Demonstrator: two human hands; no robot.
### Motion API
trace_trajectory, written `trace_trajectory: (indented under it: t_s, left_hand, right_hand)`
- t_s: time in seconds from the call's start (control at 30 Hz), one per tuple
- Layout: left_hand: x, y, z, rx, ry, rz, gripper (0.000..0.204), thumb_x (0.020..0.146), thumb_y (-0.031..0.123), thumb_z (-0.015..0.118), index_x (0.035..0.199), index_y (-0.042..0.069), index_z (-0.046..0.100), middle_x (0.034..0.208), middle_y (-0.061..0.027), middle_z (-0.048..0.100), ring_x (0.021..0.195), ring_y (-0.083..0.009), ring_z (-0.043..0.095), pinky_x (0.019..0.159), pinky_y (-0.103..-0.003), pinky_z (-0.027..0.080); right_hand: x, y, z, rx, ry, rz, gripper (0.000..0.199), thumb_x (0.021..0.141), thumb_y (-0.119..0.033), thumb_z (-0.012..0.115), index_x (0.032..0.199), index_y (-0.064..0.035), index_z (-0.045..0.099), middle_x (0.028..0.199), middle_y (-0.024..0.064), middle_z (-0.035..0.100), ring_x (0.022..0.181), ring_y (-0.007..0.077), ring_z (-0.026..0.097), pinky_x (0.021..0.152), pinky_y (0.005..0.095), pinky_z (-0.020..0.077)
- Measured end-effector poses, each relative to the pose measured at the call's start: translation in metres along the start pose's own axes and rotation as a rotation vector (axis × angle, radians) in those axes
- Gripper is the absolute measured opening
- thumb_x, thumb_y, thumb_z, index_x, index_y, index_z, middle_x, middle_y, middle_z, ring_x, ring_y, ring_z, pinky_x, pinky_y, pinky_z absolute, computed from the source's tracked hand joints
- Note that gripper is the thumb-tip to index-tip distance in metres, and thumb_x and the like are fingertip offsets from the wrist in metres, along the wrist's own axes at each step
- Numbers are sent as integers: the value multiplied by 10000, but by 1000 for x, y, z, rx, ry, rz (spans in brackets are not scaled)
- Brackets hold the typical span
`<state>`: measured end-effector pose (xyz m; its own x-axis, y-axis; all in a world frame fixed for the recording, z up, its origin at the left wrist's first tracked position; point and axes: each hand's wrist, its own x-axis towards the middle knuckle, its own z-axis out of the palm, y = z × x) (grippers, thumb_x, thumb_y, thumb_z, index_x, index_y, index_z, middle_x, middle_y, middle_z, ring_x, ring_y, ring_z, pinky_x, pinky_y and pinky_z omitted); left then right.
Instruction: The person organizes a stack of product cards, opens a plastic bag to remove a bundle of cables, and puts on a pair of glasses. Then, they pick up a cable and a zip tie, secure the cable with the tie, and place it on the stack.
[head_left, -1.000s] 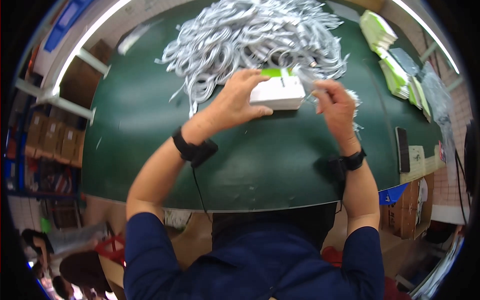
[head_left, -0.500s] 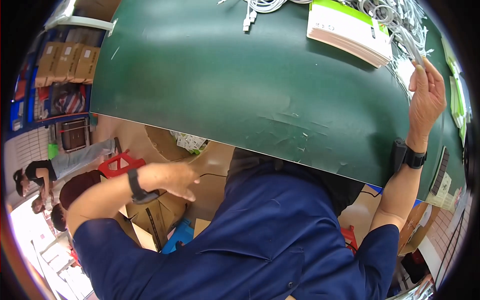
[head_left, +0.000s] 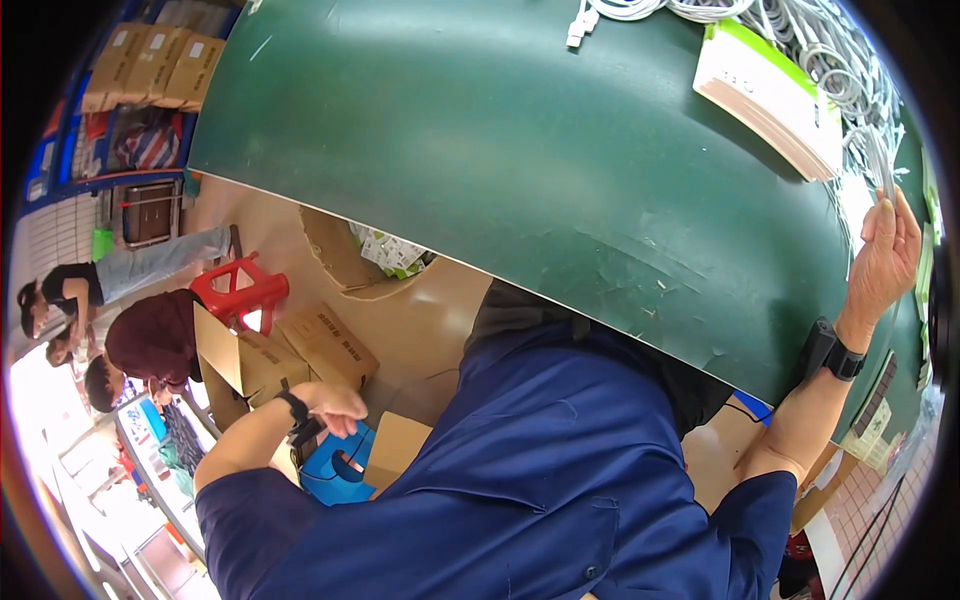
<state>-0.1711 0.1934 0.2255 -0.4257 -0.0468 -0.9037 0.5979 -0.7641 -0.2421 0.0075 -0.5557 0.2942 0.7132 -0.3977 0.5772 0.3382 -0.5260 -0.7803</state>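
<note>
My right hand (head_left: 884,258) rests at the right edge of the green table (head_left: 520,170), its fingers pinching a thin white cable (head_left: 878,168) that runs up into the pile of white cables (head_left: 800,35). A flat white box with a green edge (head_left: 770,95) lies just left of that pile. My left hand (head_left: 335,403) hangs below the table at my left side, fingers curled over a blue bin (head_left: 340,470) among cardboard boxes (head_left: 320,345). I cannot see anything in its grip.
A red plastic stool (head_left: 240,290) and open cardboard boxes stand on the floor to my left. Other people (head_left: 150,340) are at work further left. Stacked cartons (head_left: 160,65) sit beyond the table's far left corner.
My left hand has left the white box on the table and gone down to the floor-side boxes at my left. The view has swung left and down. My right hand keeps the cable.
</note>
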Motion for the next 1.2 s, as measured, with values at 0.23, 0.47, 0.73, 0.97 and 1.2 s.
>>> trace_trajectory:
  t_s: [0.23, 0.47, 0.73, 0.97, 1.2]
  left_hand:
    - [103, 95, 17, 297, 644, 682, 457, 853, 196, 650, 1250, 10, 526, 999, -95, 648, 919, -155, 623, 777, -284, 501]
    - [167, 147, 85, 245, 626, 957, 646, 837, 364, 668, 1365, 65, 446, 1370, -212, 472, 1272, -341, 457, 1040, -398, 407]
    - [195, 134, 109, 336, 536, 877, 489, 870, 378, 606, 1262, 89, 560, 1185, -210, 616, 1088, -358, 601, 934, -399, 483]
    - [165, 100, 118, 348, 395, 761, 320, 895, 296, 595, 1064, 34, 666, 944, -189, 694, 922, -321, 671, 812, -390, 518]
    - [292, -32, 133, -132, -237, 255, 133, 858, 91, 543, 905, 49, 660, 699, -71, 644, 485, -179, 537, 429, -321, 411]
  right_hand:
    - [9, 7, -15, 139, 30, 25, 206, 956, 5, 549, 1134, 103, 585, 908, 107, 644, 649, 92, 447, 621, 225, 390]
    - [17, 14, -13, 224, -61, -22, 206, 944, 16, 550, 1122, 113, 586, 905, 152, 666, 633, 87, 460, 600, 193, 395]
    - [22, 9, -15, 175, -24, 23, 185, 943, 16, 565, 1105, 99, 595, 909, 141, 647, 642, 102, 438, 592, 235, 379]
    - [16, 4, -5, 116, -69, -47, 209, 949, 12, 558, 1137, 98, 589, 909, 137, 644, 644, 99, 443, 629, 228, 418]
    - [9, 7, -15, 154, -20, -25, 210, 952, 12, 551, 1145, 90, 581, 941, 145, 654, 647, 93, 451, 638, 222, 433]
